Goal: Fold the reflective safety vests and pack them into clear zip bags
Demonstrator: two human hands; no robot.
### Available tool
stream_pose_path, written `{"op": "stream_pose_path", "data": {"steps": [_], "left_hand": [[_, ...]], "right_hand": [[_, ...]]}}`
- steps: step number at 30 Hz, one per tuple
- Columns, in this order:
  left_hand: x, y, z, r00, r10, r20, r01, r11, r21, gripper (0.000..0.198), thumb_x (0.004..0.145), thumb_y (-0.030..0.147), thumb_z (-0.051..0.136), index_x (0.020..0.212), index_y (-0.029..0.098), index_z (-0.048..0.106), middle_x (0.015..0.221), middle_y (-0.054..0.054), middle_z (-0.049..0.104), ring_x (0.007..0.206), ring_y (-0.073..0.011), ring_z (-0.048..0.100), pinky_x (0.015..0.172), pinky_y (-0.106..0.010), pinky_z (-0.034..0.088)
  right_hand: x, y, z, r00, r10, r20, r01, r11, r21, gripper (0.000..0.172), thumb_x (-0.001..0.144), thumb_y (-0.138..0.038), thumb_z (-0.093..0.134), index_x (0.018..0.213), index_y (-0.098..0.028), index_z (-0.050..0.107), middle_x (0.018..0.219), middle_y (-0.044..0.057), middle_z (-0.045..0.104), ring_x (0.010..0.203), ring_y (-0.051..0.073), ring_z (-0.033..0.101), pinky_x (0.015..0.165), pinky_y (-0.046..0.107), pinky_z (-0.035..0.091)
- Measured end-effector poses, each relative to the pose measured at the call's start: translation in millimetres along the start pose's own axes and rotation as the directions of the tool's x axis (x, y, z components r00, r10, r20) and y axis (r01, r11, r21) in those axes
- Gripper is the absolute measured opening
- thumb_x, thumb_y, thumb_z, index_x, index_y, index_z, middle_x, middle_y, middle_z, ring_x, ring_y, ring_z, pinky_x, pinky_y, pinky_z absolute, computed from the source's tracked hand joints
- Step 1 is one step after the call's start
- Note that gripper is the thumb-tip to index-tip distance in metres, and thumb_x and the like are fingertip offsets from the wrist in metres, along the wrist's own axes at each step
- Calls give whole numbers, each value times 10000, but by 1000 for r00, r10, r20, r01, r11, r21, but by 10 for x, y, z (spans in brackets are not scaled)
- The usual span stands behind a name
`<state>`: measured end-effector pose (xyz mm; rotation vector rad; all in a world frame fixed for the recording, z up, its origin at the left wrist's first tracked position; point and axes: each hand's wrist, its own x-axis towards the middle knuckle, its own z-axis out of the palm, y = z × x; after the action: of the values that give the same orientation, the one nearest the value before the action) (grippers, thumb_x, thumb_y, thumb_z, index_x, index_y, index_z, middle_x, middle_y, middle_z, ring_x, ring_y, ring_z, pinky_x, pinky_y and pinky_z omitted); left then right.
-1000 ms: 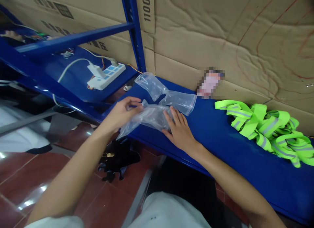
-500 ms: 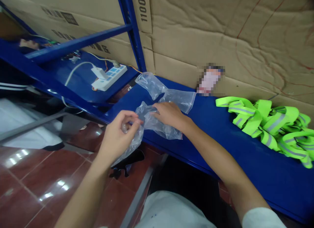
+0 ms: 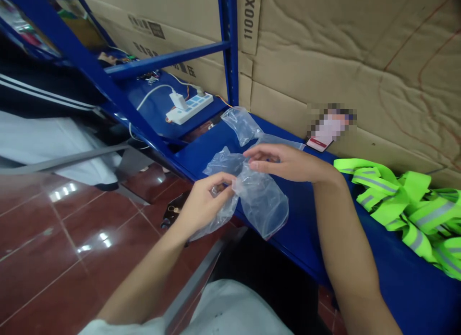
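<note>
Head view, left hand: the left hand (image 3: 205, 203) has its grip pinched, thumb and fingertips together on an edge of crumpled clear plastic (image 3: 264, 200).
Right hand: the right hand (image 3: 291, 163) lies just above that plastic, fingers bent and thumb beneath them; I cannot tell whether its grip is closed on the film.
Clear plastic: it spreads under and between both hands at the near edge of the blue desk (image 3: 300, 224), part of it hanging past that edge; whether it is one bag or several, I cannot tell.
Bags behind: one clear bag (image 3: 242, 125) lies beyond the hands, and a second bag (image 3: 279, 142), partly hidden by the right hand, lies beside it.
Phone: a phone (image 3: 319, 142), mostly pixelated, leans against the cardboard (image 3: 306, 56).
Straps: neon-green straps (image 3: 414, 186) with grey stripes lie heaped at the right.
Power strip: a white power strip (image 3: 192, 109) sits past the blue frame (image 3: 232, 61), a plug in it.
Floor: red tiles (image 3: 43, 267), shiny, lower left.
</note>
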<state>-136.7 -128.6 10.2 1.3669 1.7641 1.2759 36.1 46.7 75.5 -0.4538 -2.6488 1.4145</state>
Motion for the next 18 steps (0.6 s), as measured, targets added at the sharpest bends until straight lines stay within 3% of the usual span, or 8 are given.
{"op": "stream_pose_path", "data": {"steps": [2, 4, 6, 9, 13, 15, 18], "left_hand": [[-41, 14, 10, 998, 11, -63, -8, 998, 58, 153, 919, 351, 669, 922, 214, 736, 857, 1, 726, 744, -149, 604, 725, -276, 454], [-71, -4, 10, 983, 21, -185, -7, 997, 78, 147, 920, 350, 676, 881, 211, 704, 836, 2, 715, 742, -146, 593, 726, -276, 441], [-88, -42, 15, 962, -9, -274, 4, 1000, -19, 164, 922, 352, 674, 847, 208, 654, 805, 4, 706, 689, -136, 562, 683, -271, 427], [-96, -101, 42, 952, -135, -274, 62, 963, -260, 203, 923, 343, 664, 805, 209, 568, 842, -2, 740, 621, -117, 525, 633, -255, 425], [-76, -165, 63, 932, -281, -230, 166, 893, -419, 242, 894, 367, 681, 796, 206, 529, 940, -37, 776, 633, -111, 544, 646, -249, 456], [-48, -225, 54, 907, -341, -245, 200, 864, -462, 265, 854, 386, 703, 799, 209, 514, 921, -40, 777, 611, -106, 536, 639, -249, 462], [10, -366, 28, 863, -405, -303, 221, 840, -495, 269, 817, 399, 685, 816, 217, 487, 891, -53, 772, 613, -121, 567, 624, -258, 476]], "right_hand": [[40, -11, -7, 997, -38, -62, 40, 998, 38, 287, 917, -448, 668, 1006, -184, 737, 924, 28, 724, 829, 151, 638, 717, 275, 491], [79, 7, -9, 978, -12, -207, 31, 995, 92, 219, 905, -387, 671, 869, -173, 703, 772, 0, 678, 708, 124, 597, 641, 260, 453], [111, 47, 5, 939, 58, -339, -10, 990, 142, 180, 904, -342, 661, 836, -175, 663, 714, -12, 654, 663, 115, 580, 616, 257, 433], [202, 145, 79, 912, 88, -402, -41, 991, 124, 204, 918, -363, 650, 822, -184, 633, 726, 0, 674, 676, 128, 596, 641, 275, 443], [519, 230, 188, 839, 11, -544, -36, 999, -36, 246, 910, -423, 684, 835, -198, 618, 788, 13, 691, 721, 153, 625, 688, 304, 470], [716, 141, 199, 840, -17, -543, -60, 990, -125, 218, 908, -404, 704, 890, -197, 638, 820, 18, 703, 750, 164, 644, 722, 313, 491], [932, -188, 231, 878, -73, -474, -80, 953, -294, 248, 971, -422, 640, 1030, -182, 669, 920, 56, 737, 852, 205, 678, 802, 345, 515]]}}
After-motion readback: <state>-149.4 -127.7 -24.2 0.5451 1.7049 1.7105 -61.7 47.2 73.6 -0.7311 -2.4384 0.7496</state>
